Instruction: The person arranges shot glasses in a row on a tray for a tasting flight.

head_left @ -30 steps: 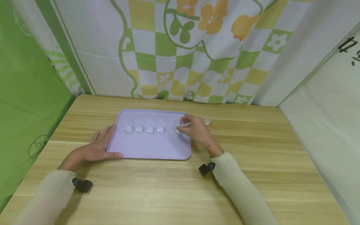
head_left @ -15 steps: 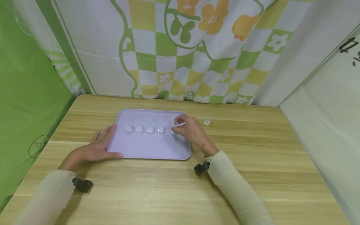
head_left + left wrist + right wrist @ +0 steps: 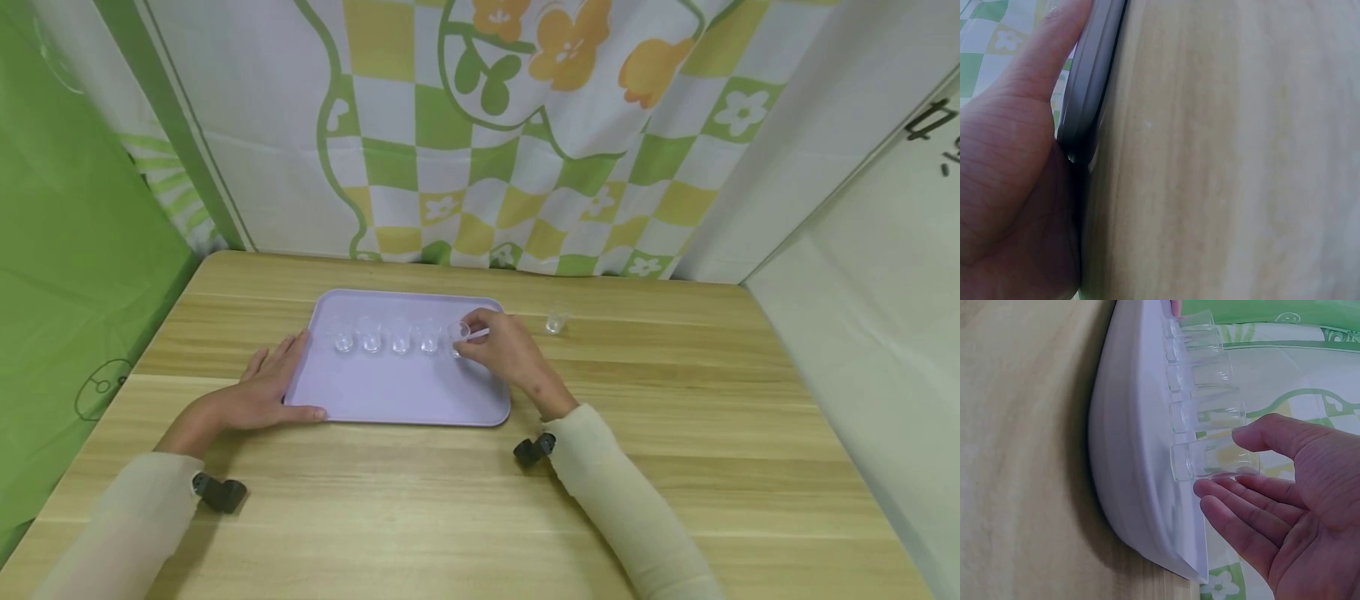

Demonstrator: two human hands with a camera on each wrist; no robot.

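Note:
My right hand (image 3: 506,346) pinches a small clear shot glass (image 3: 458,332) between thumb and fingers, over the right part of a lilac tray (image 3: 397,392). In the right wrist view, the thumb lies at the rim of that glass (image 3: 1213,459) and fingertips touch its side. Several matching glasses (image 3: 400,337) stand upright in a row on the tray, to the left of the held one. My left hand (image 3: 258,396) rests against the tray's left edge, fingers extended, with its thumb along the front rim. The left wrist view shows that thumb (image 3: 1041,56) beside the tray's edge (image 3: 1094,75).
Another clear glass (image 3: 555,322) stands on the wooden table (image 3: 420,517), right of the tray and beyond my right hand. A checked, flowered curtain (image 3: 487,192) hangs at the table's back edge. Green cloth (image 3: 75,250) covers the left side, with a white wall (image 3: 885,333) on the right.
My right hand has moved left with the glass, bringing it beside the row, and only slightly in the last half second. The left hand and tray stay where they were.

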